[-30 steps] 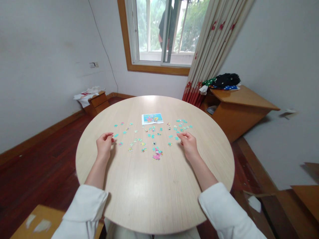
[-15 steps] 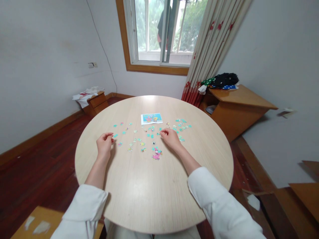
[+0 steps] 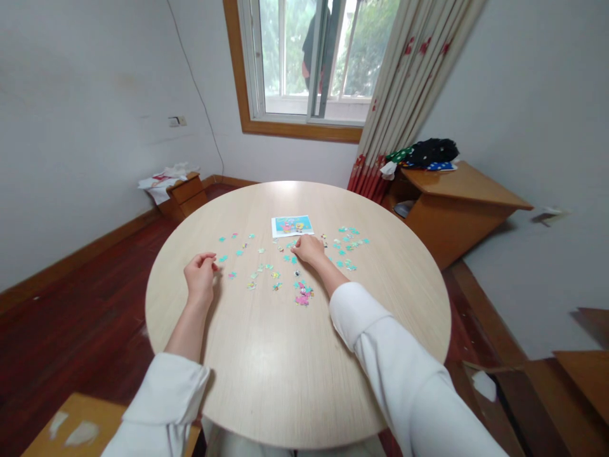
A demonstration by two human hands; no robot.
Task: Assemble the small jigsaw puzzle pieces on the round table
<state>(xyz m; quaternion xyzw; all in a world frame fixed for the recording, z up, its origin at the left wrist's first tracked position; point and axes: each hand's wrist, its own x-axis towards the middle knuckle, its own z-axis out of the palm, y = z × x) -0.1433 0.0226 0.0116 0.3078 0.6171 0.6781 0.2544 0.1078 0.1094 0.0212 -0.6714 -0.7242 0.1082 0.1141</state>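
Jigsaw puzzle pieces (image 3: 238, 252), mostly teal with some yellow and pink, lie scattered over the round table (image 3: 285, 368). My left hand (image 3: 200, 277) rests at the left of them, its fingers curled together; whatever is in them, if anything, is hidden. My right hand (image 3: 310, 249) is over the middle of the spread, fingertips pinched down among small pieces. Whether a piece is between them is too small to make out. Nearer to me is a joined pink and teal cluster of pieces (image 3: 303, 298). Just beyond my right hand lies a printed picture card (image 3: 292, 225).
More teal pieces (image 3: 351, 241) lie to the right of my right hand. Behind the table are a window (image 3: 309, 63) and a curtain (image 3: 404, 82). A wooden cabinet (image 3: 469, 190) with clothes (image 3: 431, 152) on top stands at the right, and a small wooden stand (image 3: 188, 190) at the left.
My right hand has moved left and slightly away from me, towards the picture card, and now covers some middle pieces. My left hand stays in place.
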